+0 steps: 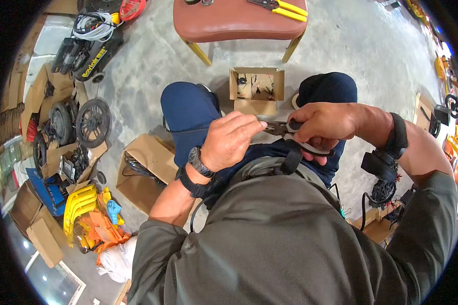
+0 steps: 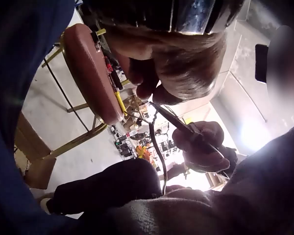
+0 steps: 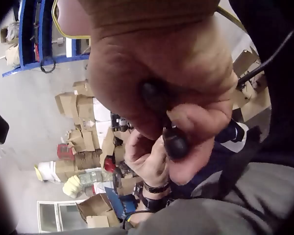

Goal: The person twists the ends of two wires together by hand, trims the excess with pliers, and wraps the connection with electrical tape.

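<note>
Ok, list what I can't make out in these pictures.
Head view: dark pieces in the carton, too small to identify.
Head view: far side of the stool, cut off by the picture's edge.
Head view: part of the pliers, covered by the right hand.
Left wrist view: where the dark cable leads below, hidden by clothing.

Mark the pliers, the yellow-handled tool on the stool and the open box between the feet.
Pliers (image 1: 277,129): head view, metal head.
Yellow-handled tool (image 1: 284,12): head view, lower handle.
Open box (image 1: 255,107): head view, near flap.
</note>
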Motion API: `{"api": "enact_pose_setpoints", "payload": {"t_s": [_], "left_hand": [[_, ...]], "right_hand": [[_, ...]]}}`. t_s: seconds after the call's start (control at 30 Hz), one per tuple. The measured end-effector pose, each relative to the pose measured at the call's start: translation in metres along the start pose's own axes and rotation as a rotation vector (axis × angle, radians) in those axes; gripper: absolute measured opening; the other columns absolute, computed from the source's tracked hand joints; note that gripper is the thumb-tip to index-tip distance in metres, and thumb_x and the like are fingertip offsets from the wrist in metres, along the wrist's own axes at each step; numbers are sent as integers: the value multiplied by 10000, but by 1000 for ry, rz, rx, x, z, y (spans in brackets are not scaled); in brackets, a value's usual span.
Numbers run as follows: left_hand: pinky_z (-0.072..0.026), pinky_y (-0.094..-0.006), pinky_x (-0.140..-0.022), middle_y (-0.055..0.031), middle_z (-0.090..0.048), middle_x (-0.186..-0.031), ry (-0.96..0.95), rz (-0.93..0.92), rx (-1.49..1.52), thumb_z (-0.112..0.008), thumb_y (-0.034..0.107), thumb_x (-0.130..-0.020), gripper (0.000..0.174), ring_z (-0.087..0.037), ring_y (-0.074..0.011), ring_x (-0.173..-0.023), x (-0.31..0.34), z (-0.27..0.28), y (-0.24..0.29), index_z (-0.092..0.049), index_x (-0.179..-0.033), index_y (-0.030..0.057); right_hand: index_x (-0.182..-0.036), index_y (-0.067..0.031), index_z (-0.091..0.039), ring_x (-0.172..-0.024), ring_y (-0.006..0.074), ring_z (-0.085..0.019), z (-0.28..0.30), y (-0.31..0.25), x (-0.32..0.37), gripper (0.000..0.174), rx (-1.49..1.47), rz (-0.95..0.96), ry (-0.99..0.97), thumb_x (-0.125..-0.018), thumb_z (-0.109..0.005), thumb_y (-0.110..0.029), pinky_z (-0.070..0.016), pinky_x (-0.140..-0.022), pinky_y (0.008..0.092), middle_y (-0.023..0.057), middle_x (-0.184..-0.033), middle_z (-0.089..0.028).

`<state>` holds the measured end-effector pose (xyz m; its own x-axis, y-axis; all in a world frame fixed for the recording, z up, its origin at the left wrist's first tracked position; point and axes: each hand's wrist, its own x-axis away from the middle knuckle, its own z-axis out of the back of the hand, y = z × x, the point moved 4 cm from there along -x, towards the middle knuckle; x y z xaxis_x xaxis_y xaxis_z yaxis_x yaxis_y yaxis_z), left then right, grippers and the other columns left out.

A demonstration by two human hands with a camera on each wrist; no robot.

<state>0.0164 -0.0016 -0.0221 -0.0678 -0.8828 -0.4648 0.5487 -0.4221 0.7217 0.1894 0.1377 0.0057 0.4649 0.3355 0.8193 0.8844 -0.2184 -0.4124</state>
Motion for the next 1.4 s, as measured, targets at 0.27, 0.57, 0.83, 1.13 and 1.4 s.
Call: {"api": "enact_pose_setpoints", "payload": {"t_s": [0.27,0.57,0.83,1.13,1.4], "left_hand": [[-542,-293,-742,-125,-687,-992,196,378,109,-632,-90,-848,261,-664,-186,-828,-9,7,-18,-675,-1097,-25],[-521,-234,-734,-58,-650,-1108,237,615,218,-605,-114,-844,335,-634,-87,-833,-38,1,-31,-658,-1162,-22],[-504,-216,-674,-41,-683,-1070,210,718,210,-604,-102,-853,343,-616,-61,-738,-55,-4,-35,-650,-1184,-22],[-497,-214,-577,-82,-704,-1049,351,845,319,-612,-70,-869,312,-625,-80,-702,-64,-13,-38,-644,-1177,-38],[-484,-201,-545,-101,-694,-1043,376,875,401,-611,-89,-857,364,-618,-90,-684,-63,-14,-43,-617,-1218,-45]], "right_hand": [[-1346,18,-448,-849,169,-724,-6,4,-15,394,-37,265,137,-986,-524,-122,-547,-554,247,121,-1095,-709],[-1249,-29,-542,-772,112,-609,-16,25,-43,322,-96,645,472,-1008,-595,-236,-526,-559,255,41,-922,-638],[-1337,-9,-459,-999,449,-635,-7,30,-50,414,222,788,808,-963,-571,-148,-482,-812,486,311,-1053,-627],[-1468,65,-314,-1268,485,-509,-8,32,-86,585,164,956,986,-981,-556,-151,-412,-1055,474,363,-1310,-533],[-1404,70,-373,-1227,476,-533,-5,32,-84,511,114,928,940,-983,-562,-151,-433,-1023,481,343,-1271,-552]]}}
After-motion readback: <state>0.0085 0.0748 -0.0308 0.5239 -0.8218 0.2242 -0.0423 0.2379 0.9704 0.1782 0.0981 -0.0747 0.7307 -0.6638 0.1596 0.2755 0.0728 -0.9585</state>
